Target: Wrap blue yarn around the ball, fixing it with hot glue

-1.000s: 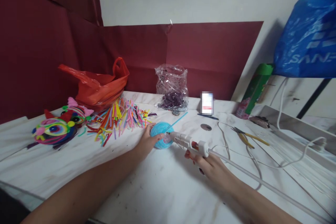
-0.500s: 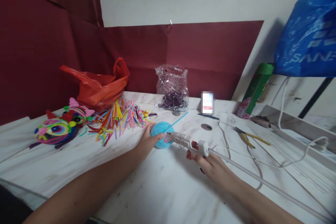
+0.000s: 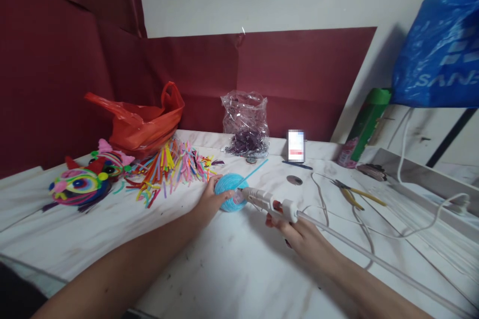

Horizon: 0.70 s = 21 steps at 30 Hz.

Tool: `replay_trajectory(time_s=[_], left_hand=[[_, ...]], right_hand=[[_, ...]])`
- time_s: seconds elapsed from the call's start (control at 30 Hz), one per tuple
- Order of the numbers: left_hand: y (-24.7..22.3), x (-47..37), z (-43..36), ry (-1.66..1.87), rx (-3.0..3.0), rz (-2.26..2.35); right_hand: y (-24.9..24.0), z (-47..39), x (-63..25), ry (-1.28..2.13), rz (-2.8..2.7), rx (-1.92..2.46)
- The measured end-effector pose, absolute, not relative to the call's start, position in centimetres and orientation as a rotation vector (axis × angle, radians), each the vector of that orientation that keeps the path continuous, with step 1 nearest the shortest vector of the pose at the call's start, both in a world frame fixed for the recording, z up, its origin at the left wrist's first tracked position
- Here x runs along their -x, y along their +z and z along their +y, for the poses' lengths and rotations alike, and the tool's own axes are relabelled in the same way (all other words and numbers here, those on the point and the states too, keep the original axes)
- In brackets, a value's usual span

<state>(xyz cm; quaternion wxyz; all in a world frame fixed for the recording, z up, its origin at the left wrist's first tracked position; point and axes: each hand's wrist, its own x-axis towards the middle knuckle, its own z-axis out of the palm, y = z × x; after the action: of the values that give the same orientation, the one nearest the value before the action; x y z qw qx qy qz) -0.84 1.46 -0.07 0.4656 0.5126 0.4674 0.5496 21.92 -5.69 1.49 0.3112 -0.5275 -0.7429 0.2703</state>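
My left hand point(image 3: 213, 198) is closed round the far left side of a light-blue ball point(image 3: 229, 205) wound with strips, its thumb lying across the front. One loose blue strip point(image 3: 256, 171) sticks up from the ball toward the back right. A pale, partly see-through patch point(image 3: 238, 196) shows on the side facing the glue gun. My right hand point(image 3: 295, 229) grips a white hot glue gun point(image 3: 262, 198), whose nozzle points left at that patch; whether it touches cannot be made out. A long glue stick point(image 3: 352, 244) runs out of the gun's back end.
Colourful strips point(image 3: 168, 164) lie by a red plastic bag point(image 3: 145, 122), with decorated balls point(image 3: 80, 184) at left. A clear bag point(image 3: 245, 127) holds purple pieces. Pliers point(image 3: 352, 194), a white cord point(image 3: 389, 234), glue sticks point(image 3: 437, 244) and a green can point(image 3: 366, 127) are at right.
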Motion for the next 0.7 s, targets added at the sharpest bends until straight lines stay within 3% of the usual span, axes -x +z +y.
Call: replay_trajectory(time_s=[0.7], left_hand=[[-1.00,1.37,2.25,1.402,-1.161,1.029]], right_hand=[[1.95,-5.71,-22.05,0.802,-1.938,1.463]])
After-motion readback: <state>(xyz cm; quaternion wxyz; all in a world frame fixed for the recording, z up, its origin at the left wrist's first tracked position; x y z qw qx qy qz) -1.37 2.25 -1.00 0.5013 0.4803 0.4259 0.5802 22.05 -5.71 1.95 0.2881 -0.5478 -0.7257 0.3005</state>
